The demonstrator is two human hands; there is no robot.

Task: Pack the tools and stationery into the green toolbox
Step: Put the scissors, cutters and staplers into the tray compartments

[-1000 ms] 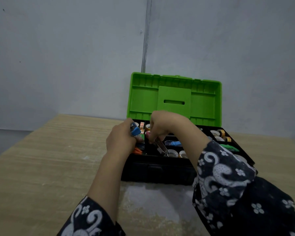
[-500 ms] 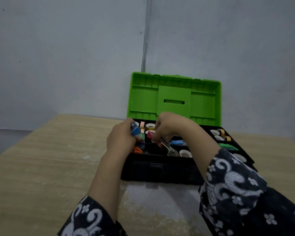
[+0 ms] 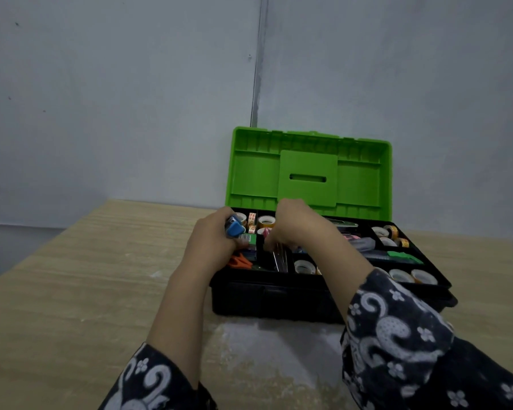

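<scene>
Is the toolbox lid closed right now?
No: the green lid stands upright behind the open black tray, with both hands working inside.

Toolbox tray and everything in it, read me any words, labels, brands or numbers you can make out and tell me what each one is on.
No text is readable.
Green item beside the left hand: barcode sticker, digits too blurred.
Small patterned box: print too small to read.
Toolbox lid: no lettering visible.

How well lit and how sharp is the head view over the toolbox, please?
Head view: dim, flat light; the bright green plastic lid reads clearly, the black compartment tray is murky; wide-angle bending shows at the edges; the right hand looks slightly soft.
</scene>
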